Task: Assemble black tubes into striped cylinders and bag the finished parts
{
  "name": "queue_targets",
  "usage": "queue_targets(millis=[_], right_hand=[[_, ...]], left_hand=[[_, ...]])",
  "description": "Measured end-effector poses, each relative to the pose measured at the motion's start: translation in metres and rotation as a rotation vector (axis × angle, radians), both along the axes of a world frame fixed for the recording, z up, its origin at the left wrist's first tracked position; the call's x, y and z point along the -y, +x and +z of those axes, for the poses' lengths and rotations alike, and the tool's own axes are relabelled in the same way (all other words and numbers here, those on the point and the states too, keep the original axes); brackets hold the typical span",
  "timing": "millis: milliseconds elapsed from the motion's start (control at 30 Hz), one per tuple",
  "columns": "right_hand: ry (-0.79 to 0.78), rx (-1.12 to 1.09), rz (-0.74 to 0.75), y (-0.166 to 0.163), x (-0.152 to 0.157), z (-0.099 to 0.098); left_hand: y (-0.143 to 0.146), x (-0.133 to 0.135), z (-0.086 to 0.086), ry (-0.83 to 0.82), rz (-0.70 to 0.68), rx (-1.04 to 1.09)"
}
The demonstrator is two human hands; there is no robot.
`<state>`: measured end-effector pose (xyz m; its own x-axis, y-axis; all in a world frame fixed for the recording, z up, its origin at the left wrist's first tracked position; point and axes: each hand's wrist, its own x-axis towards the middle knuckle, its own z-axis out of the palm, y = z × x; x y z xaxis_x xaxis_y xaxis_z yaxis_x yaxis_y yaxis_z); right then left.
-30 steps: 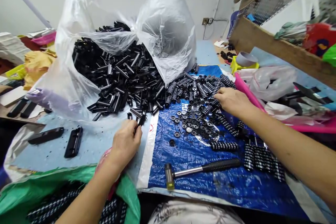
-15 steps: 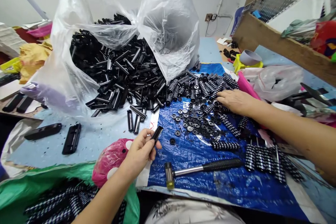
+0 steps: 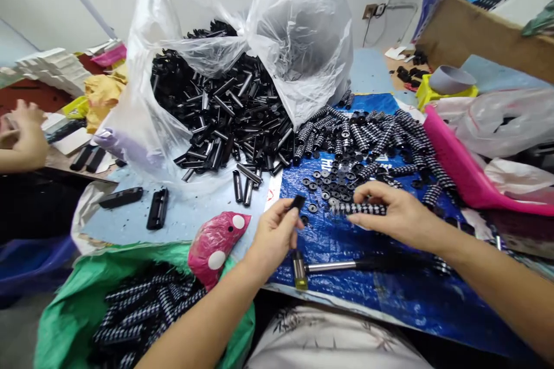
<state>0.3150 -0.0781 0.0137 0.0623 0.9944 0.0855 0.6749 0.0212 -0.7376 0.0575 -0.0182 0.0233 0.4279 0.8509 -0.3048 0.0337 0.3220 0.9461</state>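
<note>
My left hand [image 3: 279, 225] pinches a short black plastic tube [image 3: 298, 202], most of it hidden by the fingers. In my right hand [image 3: 392, 210] is a black-and-white checkered roller [image 3: 357, 209], held level between thumb and fingers and pointing left toward the tube; the two pieces are apart. Beyond my hands lie many loose black round end caps [image 3: 340, 184] and a heap of similar checkered rollers [image 3: 372, 132] on a blue plastic sheet [image 3: 346, 305]. A mallet [image 3: 331, 266] with a metal and yellow head lies just below my hands.
A clear plastic bag [image 3: 298, 29] spills black plastic tubes [image 3: 234, 109]. At lower left, a green sack [image 3: 64, 311] holds checkered rollers beside a pink bundle [image 3: 216, 242]. A pink basket [image 3: 454, 167] stands right. Another person's hands [image 3: 26, 130] show at far left.
My right hand has come from the roller heap toward the middle, bringing one checkered roller. My left hand keeps the black tube. The view has turned left, and another person's hands now show.
</note>
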Motion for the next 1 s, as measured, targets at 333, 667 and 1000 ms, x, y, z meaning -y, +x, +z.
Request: queue_targets(millis=[333,667,1000], right_hand=[[-0.268,-1.191,-0.313,-0.078,0.02,-0.016],[-0.244,-1.402,-0.338,-0.102,0.019,-0.009],[-0.031,-0.91,-0.207,-0.113,0.026,-0.02]], left_hand=[[-0.001,0.02,-0.011,-0.109,-0.184,-0.042],[0.007,0.031,-0.006,-0.041,0.018,0.006],[0.016,0.044,-0.009,0.094,0.002,0.015]])
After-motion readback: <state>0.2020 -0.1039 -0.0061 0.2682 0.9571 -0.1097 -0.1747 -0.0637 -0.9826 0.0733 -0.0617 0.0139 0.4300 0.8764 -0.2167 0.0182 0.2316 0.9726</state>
